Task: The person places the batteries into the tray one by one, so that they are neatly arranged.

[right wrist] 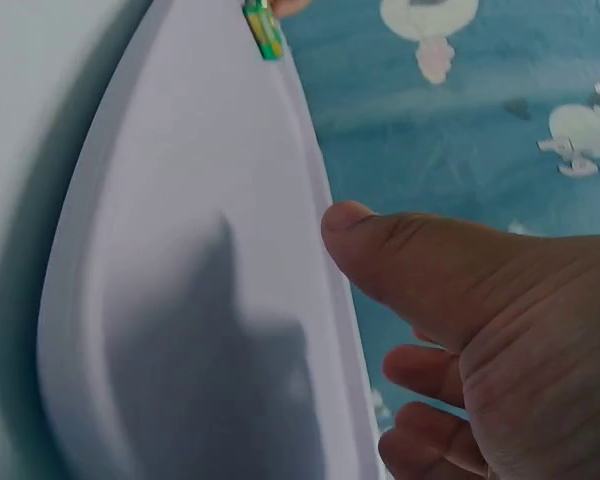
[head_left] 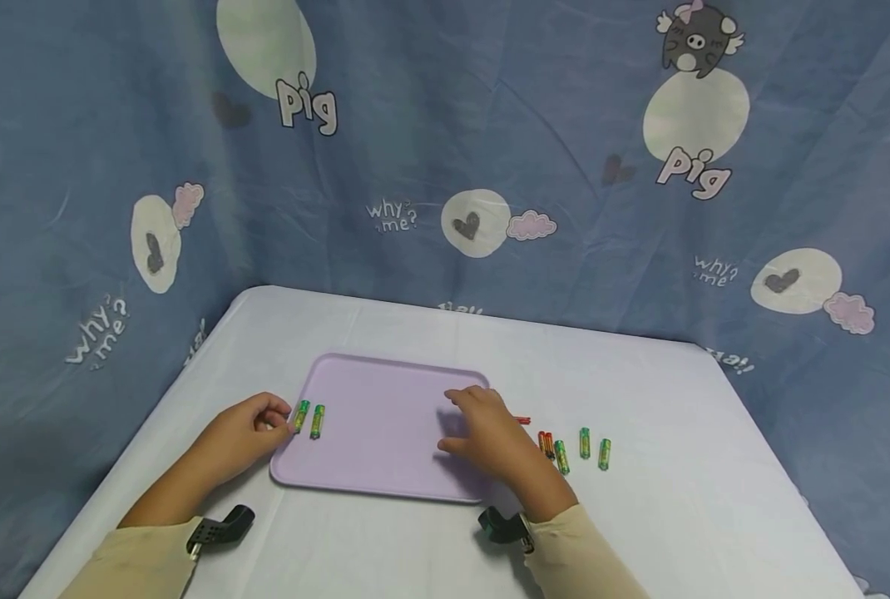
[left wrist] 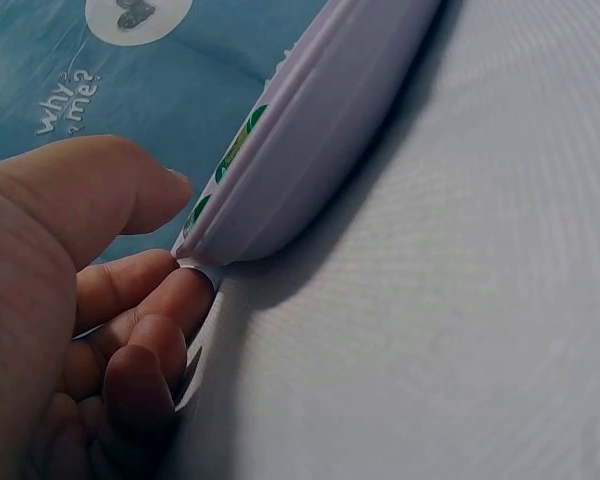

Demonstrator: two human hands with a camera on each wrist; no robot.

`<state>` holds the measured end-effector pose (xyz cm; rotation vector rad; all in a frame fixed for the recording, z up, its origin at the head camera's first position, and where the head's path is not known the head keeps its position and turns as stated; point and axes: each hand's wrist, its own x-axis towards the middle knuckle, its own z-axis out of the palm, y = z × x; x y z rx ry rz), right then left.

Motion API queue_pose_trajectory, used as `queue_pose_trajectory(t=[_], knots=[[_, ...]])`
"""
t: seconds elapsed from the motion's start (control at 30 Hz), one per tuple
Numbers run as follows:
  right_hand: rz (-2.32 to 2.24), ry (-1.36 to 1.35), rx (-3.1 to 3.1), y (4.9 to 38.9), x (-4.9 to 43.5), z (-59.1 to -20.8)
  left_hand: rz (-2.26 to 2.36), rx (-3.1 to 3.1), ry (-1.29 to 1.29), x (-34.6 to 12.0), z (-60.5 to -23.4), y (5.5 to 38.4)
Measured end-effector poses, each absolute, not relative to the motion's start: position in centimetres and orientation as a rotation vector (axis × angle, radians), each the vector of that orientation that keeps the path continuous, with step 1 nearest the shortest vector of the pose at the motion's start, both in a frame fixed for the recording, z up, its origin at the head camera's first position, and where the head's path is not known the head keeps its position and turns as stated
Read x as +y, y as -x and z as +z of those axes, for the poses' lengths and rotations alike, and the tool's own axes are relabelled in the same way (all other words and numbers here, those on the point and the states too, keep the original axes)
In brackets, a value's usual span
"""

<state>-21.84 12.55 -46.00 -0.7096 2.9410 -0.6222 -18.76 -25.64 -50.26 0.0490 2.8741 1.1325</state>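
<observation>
- Batteries (head_left: 318, 422): two on the tray (head_left: 385, 433), seemingly mid-placing.
- Left hand (head_left: 246, 433) loosely curled, thumb apart; right hand (head_left: 486, 433) spread.
- Next likely calls for fetching another.

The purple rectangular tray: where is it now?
In the head view, the tray lies left of centre on the white table, its left edge beside the left hand.

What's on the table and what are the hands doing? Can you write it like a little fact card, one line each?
Tray: purple tray, flat on the white table
On tray: two green batteries, side by side near its left edge
Right of tray: three more green batteries and some red batteries
Left grip: at the tray's left edge, beside the batteries
Right grip: over the tray's right side, holding nothing
Behind: blue cloth saying "pig"
</observation>
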Motion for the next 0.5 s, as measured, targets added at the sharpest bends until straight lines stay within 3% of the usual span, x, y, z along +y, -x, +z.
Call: queue_pose_trajectory(t=[0.5], knots=[[-0.682, 0.463, 3.019, 21.4, 18.5, -46.6, 1.144, 2.882, -0.063, -25.5, -50.1, 18.7]])
